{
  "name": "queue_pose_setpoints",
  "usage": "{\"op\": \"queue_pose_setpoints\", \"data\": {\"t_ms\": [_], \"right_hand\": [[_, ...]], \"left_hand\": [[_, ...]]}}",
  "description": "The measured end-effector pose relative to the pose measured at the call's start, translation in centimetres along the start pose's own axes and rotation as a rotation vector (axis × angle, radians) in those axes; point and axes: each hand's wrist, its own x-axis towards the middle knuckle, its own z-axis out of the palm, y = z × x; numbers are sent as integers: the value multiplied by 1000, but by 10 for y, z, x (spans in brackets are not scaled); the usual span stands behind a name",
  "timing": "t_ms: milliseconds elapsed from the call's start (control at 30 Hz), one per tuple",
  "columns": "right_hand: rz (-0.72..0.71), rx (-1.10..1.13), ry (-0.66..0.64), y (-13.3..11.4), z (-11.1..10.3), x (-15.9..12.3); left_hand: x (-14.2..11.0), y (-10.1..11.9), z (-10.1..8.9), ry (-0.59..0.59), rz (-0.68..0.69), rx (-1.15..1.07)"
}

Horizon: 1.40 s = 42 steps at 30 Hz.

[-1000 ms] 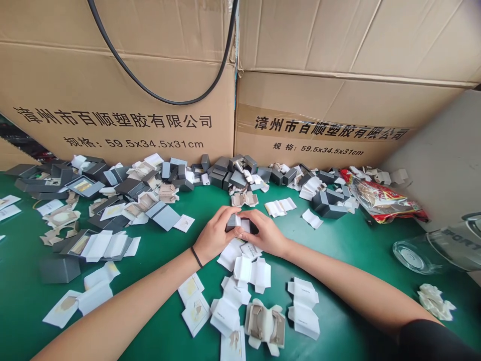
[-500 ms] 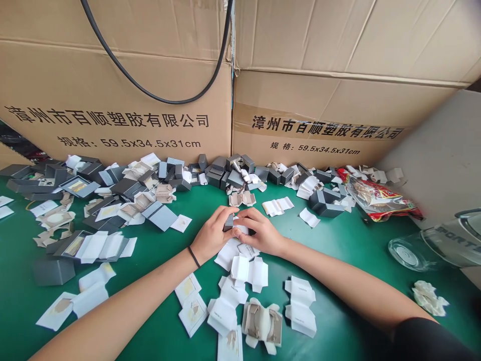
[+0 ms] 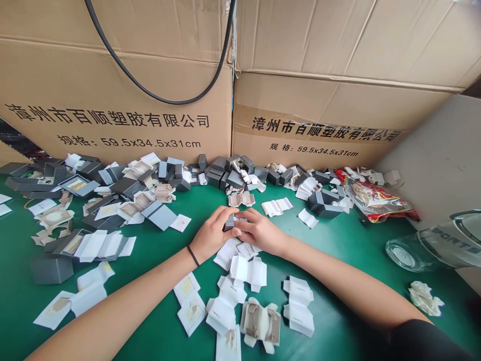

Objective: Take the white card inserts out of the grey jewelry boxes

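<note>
At the middle of the table, my left hand (image 3: 212, 233) is closed around a small dark grey box (image 3: 229, 222), its thumb along the near side. My right hand (image 3: 263, 232) meets it from the right, fingers bent over the same box; a pale part shows between the fingers, and most of the box is hidden. Just below the hands lie a white printed card (image 3: 248, 250) and a folded white card insert (image 3: 248, 271). Nearer me is an insert with its torn brown inside up (image 3: 260, 325), beside another white insert (image 3: 298, 306).
Grey boxes (image 3: 128, 189) and torn card pieces are heaped along the back, before two large cardboard cartons (image 3: 150, 80). At right are a red snack bag (image 3: 379, 198), a clear bottle (image 3: 421, 248) lying on its side and crumpled paper (image 3: 426, 299). A black cable (image 3: 176, 102) hangs above.
My right hand's fingers have shifted slightly over the box and straightened a little. My left hand keeps its hold. The whole view has moved very slightly.
</note>
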Motion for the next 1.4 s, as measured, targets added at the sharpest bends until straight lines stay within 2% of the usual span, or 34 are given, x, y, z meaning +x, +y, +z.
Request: {"op": "queue_pose_setpoints", "data": {"t_ms": [167,600,733,900,1400], "right_hand": [[-23,-59,-79,-2,-6,0],[-125,-172,-21,1,0,-3],[-153,-98,43,2,4,-2],[-54,32,112,1,6,0],[-81,115,52,2,5,1]], "left_hand": [[0,2,-1,-5,-10,14],[-1,0,0,-8,-14,1],[-1,-1,-1,-8,-18,-9],[0,0,0,-15,-41,-16],[1,2,-1,-12,-66,-34]]}}
